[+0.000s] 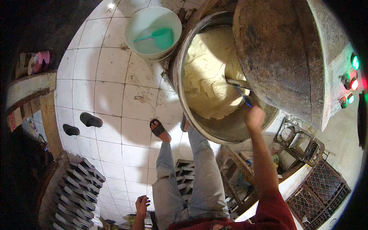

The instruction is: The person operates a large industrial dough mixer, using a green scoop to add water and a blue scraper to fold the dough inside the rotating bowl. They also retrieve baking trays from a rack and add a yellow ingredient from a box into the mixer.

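Note:
A large steel mixing bowl stands in front of me, holding a mass of pale yellow dough. My right hand reaches over the bowl's near right side, closed round a slim tool with a blue handle. The tool points toward the dough; its working end is too indistinct to name. Beside it, a metal bar, perhaps part of the mixer, enters the dough. My left hand hangs low beside my left leg, well away from the bowl. Its fingers are loosely bent and nothing shows in them.
The mixer's big worn head overhangs the bowl; lit buttons sit on its side. A pale bucket with a green dipper stands far left of the bowl. Metal pans, slippers and black crates surround me.

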The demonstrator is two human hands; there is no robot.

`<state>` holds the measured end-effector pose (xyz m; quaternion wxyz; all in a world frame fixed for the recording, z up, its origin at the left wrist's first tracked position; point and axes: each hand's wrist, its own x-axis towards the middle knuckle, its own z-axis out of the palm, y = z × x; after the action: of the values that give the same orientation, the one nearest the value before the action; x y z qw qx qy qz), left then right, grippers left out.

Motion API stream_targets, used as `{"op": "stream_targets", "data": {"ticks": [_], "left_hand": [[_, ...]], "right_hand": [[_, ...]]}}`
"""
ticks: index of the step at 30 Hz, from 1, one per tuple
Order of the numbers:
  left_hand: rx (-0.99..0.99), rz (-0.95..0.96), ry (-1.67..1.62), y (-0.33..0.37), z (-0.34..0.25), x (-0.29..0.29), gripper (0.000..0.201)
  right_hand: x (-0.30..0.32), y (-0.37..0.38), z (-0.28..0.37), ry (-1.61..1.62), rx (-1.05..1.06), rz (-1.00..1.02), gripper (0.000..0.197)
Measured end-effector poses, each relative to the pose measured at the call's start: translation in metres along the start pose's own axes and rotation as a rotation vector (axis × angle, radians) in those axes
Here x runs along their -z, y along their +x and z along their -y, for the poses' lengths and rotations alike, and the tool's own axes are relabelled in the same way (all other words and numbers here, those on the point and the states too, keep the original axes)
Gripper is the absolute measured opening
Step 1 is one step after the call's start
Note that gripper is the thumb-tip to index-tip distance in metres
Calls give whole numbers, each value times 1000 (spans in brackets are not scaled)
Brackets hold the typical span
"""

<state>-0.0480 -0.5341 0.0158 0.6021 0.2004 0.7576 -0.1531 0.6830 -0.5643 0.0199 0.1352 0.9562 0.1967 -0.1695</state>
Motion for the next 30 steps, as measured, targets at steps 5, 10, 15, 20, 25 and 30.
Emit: {"op": "stream_targets", "data": {"ticks": [5,10,15,20,25,30], "left_hand": [[-83,33,-17,6,-4,3,39],[-55,-16,-23,-14,-7,5,27],[-26,40,44,9,7,3,27],[-31,-25,9,-4,0,1,26],[-49,5,18,-8,3,12,34],[-81,72,90,16,-12,0,40]], "right_hand": [[-53,-31,60,132,356,-96,45],[8,-75,-3,391,348,-284,45],[-28,24,-13,146,139,-293,37],[-27,-67,18,239,417,-127,48],[29,-65,-7,348,259,-417,40],[-45,18,-16,-73,106,-155,39]]}}
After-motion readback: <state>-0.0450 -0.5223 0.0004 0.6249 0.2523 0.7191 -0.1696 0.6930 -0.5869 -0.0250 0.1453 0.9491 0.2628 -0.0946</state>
